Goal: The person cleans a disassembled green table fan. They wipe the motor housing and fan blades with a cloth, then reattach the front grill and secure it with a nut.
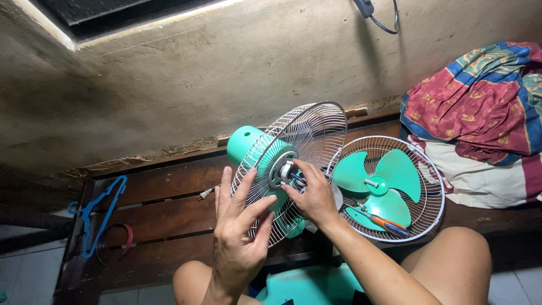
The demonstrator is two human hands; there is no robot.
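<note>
The round white wire fan guard (pixel 293 164), mounted on its turquoise plastic motor housing (pixel 244 144) above the dark wooden bench (pixel 169 197), looks light, springy and easily bent — best gripped at rim or hub. The left hand (pixel 240 231) braces the wires, fingers spread; the right hand (pixel 313 195) pinches the grey centre hub (pixel 280 169).

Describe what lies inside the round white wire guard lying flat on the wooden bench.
Inside the flat white wire guard lie a green three-bladed plastic fan blade and an orange-handled screwdriver. The right hand covers the guard's left edge.
</note>
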